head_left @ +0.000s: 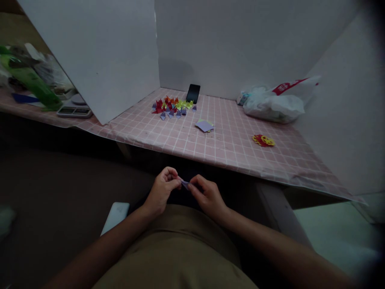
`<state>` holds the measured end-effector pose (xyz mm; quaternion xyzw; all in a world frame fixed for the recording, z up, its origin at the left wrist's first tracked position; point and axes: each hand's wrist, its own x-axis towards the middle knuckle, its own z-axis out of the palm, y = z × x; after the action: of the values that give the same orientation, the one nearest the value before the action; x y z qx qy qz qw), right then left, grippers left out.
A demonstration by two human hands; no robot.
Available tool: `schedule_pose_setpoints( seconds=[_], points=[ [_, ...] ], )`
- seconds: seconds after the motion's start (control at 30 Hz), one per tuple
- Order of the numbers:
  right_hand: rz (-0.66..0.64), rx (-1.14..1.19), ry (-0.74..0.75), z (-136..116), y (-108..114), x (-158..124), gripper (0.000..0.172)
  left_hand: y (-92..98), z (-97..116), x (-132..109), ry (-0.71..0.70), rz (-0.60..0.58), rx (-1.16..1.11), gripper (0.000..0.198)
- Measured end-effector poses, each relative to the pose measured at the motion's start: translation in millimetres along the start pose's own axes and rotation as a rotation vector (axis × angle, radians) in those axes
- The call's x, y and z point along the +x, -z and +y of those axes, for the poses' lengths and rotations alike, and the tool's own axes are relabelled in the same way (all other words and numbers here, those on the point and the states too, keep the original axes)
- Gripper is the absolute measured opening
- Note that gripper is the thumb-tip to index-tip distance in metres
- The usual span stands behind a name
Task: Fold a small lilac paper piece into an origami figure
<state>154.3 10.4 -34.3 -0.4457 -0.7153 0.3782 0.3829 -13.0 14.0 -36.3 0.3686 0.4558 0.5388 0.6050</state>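
Note:
My left hand point(162, 190) and my right hand point(207, 196) meet in front of my body, below the table's near edge. Both pinch a small purple folded paper point(185, 184) between their fingertips. On the pink checked tablecloth point(228, 144) lies a heap of small folded paper pieces point(172, 106) in red, orange, yellow and purple. A short stack of purple and yellow paper squares point(205, 125) rests closer to me, near the middle of the table.
A black phone point(193, 93) leans on the white back panel. A white plastic bag point(272, 104) lies at the right rear, a red and yellow paper cutout point(263, 140) in front of it. A calculator point(74, 111) and green bag point(30, 82) sit at the left.

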Motion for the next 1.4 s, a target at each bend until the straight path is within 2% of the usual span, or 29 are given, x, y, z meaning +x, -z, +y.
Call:
schedule_pose_setpoints(
  seconds=[0.1, 0.27, 0.37, 0.67, 0.9, 1.03, 1.27, 1.4],
  points=[
    [-0.004, 0.042, -0.030, 0.3, 0.2, 0.3, 0.017, 1.3, 0.6, -0.2, 0.035, 0.002, -0.026, 0.021],
    [-0.014, 0.356, -0.249, 3.6, -0.5, 4.1, 0.023, 2.3, 1.6, -0.6, 0.067, 0.019, -0.054, 0.025],
    [0.018, 0.475, -0.306, 4.8, -0.8, 6.2, 0.027, 1.9, 0.7, -0.3, 0.062, 0.015, -0.017, 0.023],
    [0.014, 0.381, -0.252, 0.9, 0.3, 5.4, 0.025, 1.4, -1.7, -0.9, -0.007, -0.032, 0.167, 0.017],
    [-0.011, 0.326, -0.225, -0.3, -1.9, 1.8, 0.021, 0.8, 0.0, -1.5, -0.051, 0.013, 0.251, 0.014],
    [-0.031, 0.381, -0.264, -1.3, -2.7, 2.0, 0.021, 0.4, 0.0, -2.9, -0.089, 0.032, 0.270, 0.016],
    [0.016, 0.530, -0.336, 4.8, -4.2, 4.7, 0.026, 0.6, -4.5, -1.0, -0.009, 0.010, 0.116, 0.030],
    [-0.002, 0.557, -0.349, 4.7, -5.4, 4.1, 0.027, -0.7, -5.2, -2.5, -0.031, -0.048, 0.173, 0.022]
  ],
)
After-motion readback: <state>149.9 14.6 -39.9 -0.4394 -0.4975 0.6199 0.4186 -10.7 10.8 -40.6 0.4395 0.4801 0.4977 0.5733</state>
